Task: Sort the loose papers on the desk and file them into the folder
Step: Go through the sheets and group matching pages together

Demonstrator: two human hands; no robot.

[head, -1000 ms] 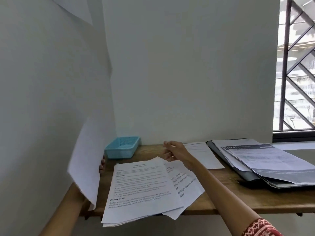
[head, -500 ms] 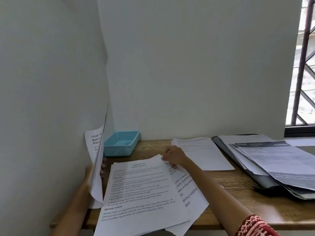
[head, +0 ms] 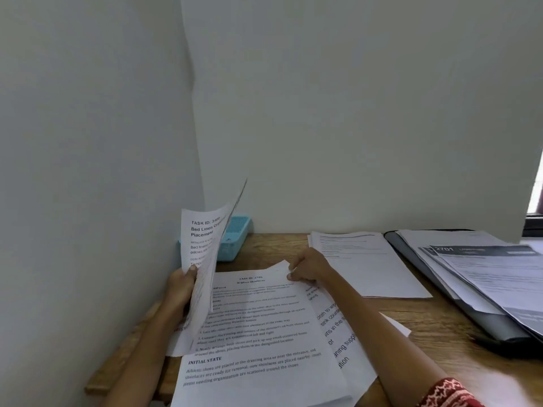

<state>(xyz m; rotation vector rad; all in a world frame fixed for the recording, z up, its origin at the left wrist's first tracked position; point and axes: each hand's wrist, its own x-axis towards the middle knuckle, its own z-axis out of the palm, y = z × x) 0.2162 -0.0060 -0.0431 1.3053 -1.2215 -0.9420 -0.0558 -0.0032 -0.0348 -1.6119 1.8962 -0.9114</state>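
Raised sheets now tilt inward, left hand gripping; right hand pinches top page.

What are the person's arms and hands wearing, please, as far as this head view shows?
The left hand and right hand are bare: no gloves or watch show, and any ring is too small to tell. The left forearm is uncovered throughout. The right arm ends at the frame's bottom in a red sleeve patterned with white motifs.

A plain study or office corner: a wooden desk against white walls, strewn with printed papers.
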